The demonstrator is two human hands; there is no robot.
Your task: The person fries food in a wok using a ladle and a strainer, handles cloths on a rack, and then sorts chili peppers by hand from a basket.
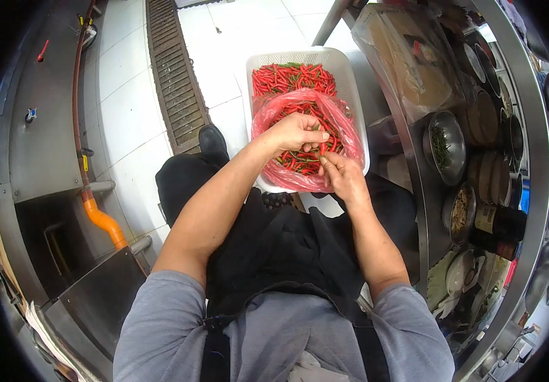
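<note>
A white perforated basket (pixel 355 86) stands between the person's legs, with many red chilies (pixel 295 77) heaped in its far part. In its near part lies an open pink plastic bag (pixel 290 183) holding red chilies with green stems. Over the bag, my left hand (pixel 298 132) has its fingers pinched together at a red chili (pixel 323 146). The lower end of that chili is between the thumb and fingers of my right hand (pixel 344 176). The two hands are close together, and part of the chili is hidden by the fingers.
On the right, a metal shelf (pixel 414 191) holds pans, a bowl of green pieces (pixel 441 145) and stacked boards. A floor drain grate (pixel 174 73) runs across the white tiles. Steel equipment (pixel 45 146) with an orange pipe (pixel 104 219) stands at the left.
</note>
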